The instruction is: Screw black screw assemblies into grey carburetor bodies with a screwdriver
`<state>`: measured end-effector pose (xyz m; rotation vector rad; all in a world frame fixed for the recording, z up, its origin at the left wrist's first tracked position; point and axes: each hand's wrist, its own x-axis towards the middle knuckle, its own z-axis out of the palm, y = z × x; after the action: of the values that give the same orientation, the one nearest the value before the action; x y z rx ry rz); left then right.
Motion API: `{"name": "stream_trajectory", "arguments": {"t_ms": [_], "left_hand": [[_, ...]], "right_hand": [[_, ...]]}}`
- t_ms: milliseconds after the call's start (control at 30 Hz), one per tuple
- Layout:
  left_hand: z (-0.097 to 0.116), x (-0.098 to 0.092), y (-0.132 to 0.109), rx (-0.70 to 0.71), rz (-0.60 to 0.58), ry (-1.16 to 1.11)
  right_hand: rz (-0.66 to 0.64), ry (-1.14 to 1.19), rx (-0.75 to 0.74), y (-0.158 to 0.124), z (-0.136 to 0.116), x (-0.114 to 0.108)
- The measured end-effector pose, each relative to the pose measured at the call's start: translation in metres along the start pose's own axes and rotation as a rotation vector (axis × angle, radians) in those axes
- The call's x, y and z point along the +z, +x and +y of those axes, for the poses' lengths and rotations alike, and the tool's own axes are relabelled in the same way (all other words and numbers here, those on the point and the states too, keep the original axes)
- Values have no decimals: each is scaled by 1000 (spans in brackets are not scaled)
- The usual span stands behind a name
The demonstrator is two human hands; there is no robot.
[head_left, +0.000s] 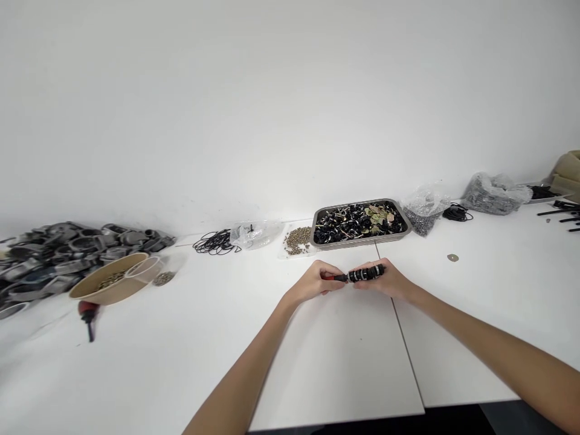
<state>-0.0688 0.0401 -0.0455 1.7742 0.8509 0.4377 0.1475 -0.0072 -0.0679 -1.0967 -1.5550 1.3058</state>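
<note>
Both hands meet just above the white table, in front of the metal tray. My left hand is closed around a slim red and black tool, with only part of its handle showing. Its dark end meets a black ribbed rod-like piece with light bands along it. My right hand grips that banded piece from behind and below, fingers wrapped. Whether the tool and the banded piece are joined, I cannot tell.
Behind my hands stands a metal tray of small black and brassy parts. Brass pieces, black cords and plastic bags line the wall. Leftward are grey parts, a tan bowl and a red-handled screwdriver.
</note>
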Motion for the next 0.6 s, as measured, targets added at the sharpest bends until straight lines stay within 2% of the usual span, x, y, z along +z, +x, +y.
{"name": "stream_trajectory", "arguments": {"t_ms": [600], "left_hand": [[-4,-1,2,0,-12,-3]], "right_hand": [[-33,-7,-5,4,10,-2]]}}
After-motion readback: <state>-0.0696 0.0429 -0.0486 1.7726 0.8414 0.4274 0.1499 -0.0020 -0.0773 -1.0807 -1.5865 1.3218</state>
